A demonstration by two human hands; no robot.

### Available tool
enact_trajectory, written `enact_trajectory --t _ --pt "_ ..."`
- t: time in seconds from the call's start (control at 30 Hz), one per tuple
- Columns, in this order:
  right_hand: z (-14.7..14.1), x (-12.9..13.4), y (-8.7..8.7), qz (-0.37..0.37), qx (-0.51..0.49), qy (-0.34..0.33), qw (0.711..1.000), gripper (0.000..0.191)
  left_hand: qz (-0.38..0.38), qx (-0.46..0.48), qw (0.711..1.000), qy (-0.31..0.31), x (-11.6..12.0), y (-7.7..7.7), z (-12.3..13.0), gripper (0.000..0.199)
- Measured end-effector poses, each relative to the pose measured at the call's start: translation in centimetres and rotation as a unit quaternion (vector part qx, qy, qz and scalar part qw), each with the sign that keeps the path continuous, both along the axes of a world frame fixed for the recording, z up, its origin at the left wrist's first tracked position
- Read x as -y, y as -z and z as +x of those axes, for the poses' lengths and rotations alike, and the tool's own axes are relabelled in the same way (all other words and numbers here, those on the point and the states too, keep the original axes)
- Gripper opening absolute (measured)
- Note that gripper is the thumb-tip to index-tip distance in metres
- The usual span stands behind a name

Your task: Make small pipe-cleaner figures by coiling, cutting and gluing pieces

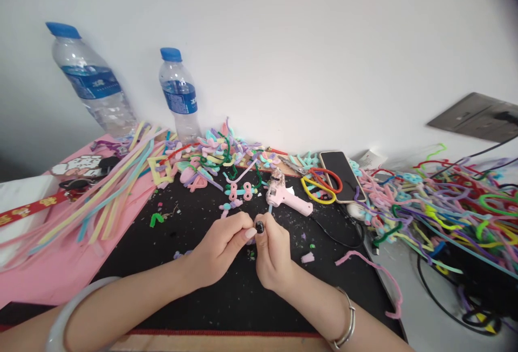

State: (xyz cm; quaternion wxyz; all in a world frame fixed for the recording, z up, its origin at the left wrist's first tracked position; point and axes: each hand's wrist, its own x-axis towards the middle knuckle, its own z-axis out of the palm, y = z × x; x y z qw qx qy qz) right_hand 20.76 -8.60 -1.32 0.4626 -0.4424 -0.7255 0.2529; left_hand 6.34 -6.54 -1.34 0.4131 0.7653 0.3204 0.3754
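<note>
My left hand [220, 244] and my right hand [274, 252] meet over the black mat [162, 298], with fingers curled and thumbs pressed in. A small glossy black spot [259, 227] shows at my right thumb tip; I cannot tell whether it is a nail or a held piece. What my fingers pinch is hidden. Just beyond them lies a pink glue gun [289, 201], a blue stick end [271, 208] showing near my right hand. Behind my left hand are a looped pink and teal pipe-cleaner piece [239, 191] and a smaller purple and blue one [230, 209].
Scissors [319, 185] with red and yellow handles lie beside a phone [343, 175]. Pipe-cleaner strips [117, 190] cover the left side; a tangled heap [445, 201] fills the right. Two water bottles [178, 93] stand against the wall. A black cable [335, 241] crosses the mat.
</note>
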Motion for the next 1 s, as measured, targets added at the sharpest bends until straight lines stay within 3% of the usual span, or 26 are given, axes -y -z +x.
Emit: enact_trajectory --t 0.13,0.27,0.43,0.7,1.0 --pt "0.3 0.0 -0.1 -0.018 -0.032 -0.038 0.999 0.020 0.013 -0.004 1.000 -0.012 0.0 0.2 0.0 0.024" --pt "0.6 -0.1 -0.3 0.008 -0.003 -0.049 0.999 0.016 0.019 -0.018 0.999 -0.028 -0.2 0.2 -0.2 0.023" --pt "0.5 -0.2 -0.3 0.001 0.047 -0.028 0.999 0.014 0.020 -0.029 0.998 -0.051 -0.3 0.1 -0.2 0.022" --pt "0.2 -0.5 0.2 -0.043 0.006 0.000 0.999 0.021 -0.038 -0.036 0.998 -0.037 -0.3 -0.5 0.1 0.031" --pt "0.5 -1.2 0.2 -0.070 0.006 0.020 0.997 0.022 -0.045 -0.064 0.997 -0.024 -0.8 -0.7 0.0 0.024"
